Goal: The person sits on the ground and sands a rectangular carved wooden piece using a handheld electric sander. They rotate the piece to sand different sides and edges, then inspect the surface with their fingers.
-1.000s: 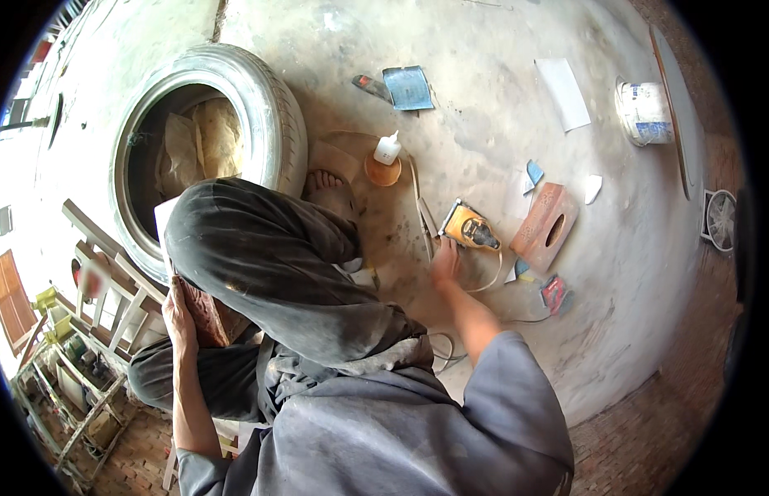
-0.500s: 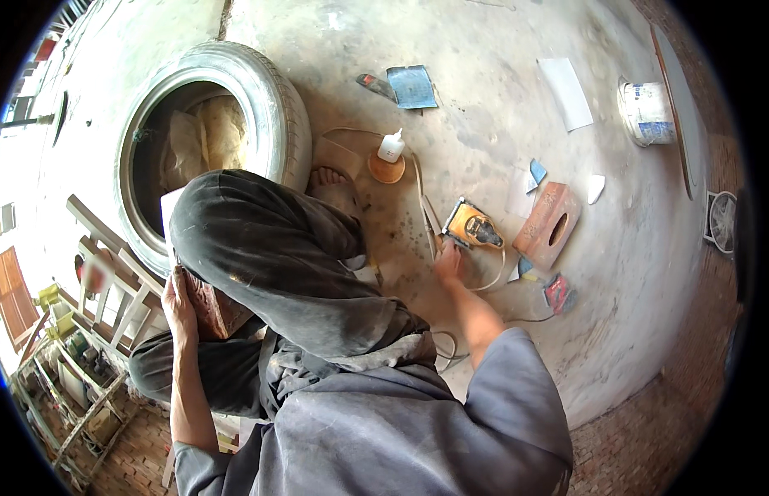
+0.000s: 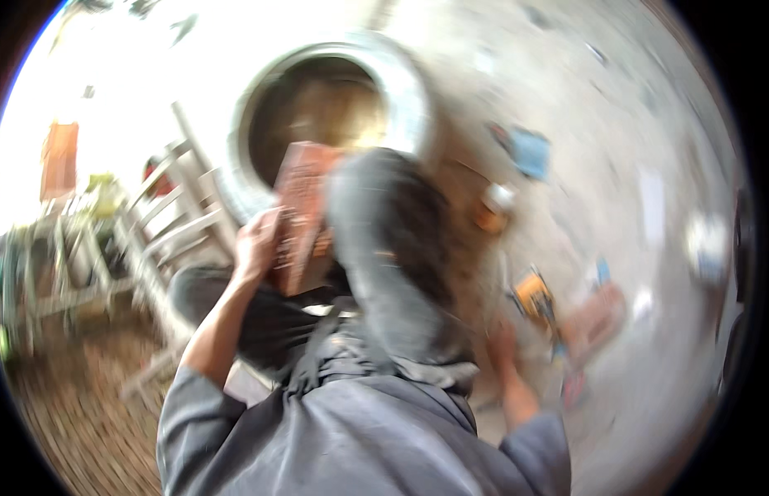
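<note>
My left hand [image 3: 256,241] grips the left side of a reddish-brown carved wooden box [image 3: 298,219], which is tilted up against my raised knee. Down on the floor at the right, my right hand [image 3: 502,343] is smeared by motion, so its fingers cannot be made out. Just beyond it lies a yellow and black power sander [image 3: 533,293], apart from the hand as far as the blur shows. A second reddish wooden box [image 3: 595,318] rests to the right of the sander; its slot, plain earlier, is blurred now.
A tyre [image 3: 411,99] lies beyond my knee. To its right are a white bottle [image 3: 499,197] by an orange-brown bowl [image 3: 487,220], and a blue sandpaper sheet [image 3: 530,153]. Wooden frames [image 3: 173,227] stand at the left. A white bucket [image 3: 707,248] is at the far right.
The view has swung left and blurred. The wooden box in my left hand has come up into fuller view beside my knee. My right hand has drawn back from the sander.
</note>
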Demonstrator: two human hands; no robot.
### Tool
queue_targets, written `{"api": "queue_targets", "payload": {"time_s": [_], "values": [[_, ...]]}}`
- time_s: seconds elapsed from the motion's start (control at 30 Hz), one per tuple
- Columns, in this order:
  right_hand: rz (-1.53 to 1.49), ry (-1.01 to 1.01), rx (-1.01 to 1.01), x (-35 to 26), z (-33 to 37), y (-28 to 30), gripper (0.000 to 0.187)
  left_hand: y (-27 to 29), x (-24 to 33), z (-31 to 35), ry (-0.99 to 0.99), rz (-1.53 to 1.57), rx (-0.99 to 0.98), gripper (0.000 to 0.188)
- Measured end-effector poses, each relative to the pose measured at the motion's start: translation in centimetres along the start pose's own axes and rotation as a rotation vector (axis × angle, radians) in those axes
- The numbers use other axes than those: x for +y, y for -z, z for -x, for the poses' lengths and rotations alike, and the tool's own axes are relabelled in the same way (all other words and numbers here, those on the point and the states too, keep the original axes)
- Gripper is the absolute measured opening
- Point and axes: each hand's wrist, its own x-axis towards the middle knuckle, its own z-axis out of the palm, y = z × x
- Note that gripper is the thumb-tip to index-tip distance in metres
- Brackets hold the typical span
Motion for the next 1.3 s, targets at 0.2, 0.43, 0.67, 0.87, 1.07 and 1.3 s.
{"api": "queue_targets", "payload": {"time_s": [0.2,0.43,0.67,0.87,1.07,1.3], "values": [[-0.464,-0.310,0.448,-5.4,-1.6,12.1,0.041,1.6,2.1,-2.6,-0.128,-0.007,-0.247,0.049],[-0.387,-0.044,0.667,-18.6,-15.7,40.4,0.041,1.9,1.9,-4.9,-0.423,-0.224,-0.332,0.049],[-0.293,0.257,-0.123,-38.9,-22.2,33.4,0.039,0.8,1.1,-6.9,-0.821,-0.259,-0.198,0.056],[-0.585,0.206,-0.393,-40.6,-23.4,24.8,0.052,0.9,2.0,-7.3,-0.868,-0.239,-0.094,0.061],[-0.792,0.043,-0.337,-39.4,-20.1,22.3,0.063,0.8,2.1,-7.6,-0.705,-0.238,-0.072,0.063],[-0.676,0.074,-0.304,-38.6,-17.0,23.9,0.084,0.5,2.0,-7.6,-0.764,-0.234,-0.075,0.061]]}}
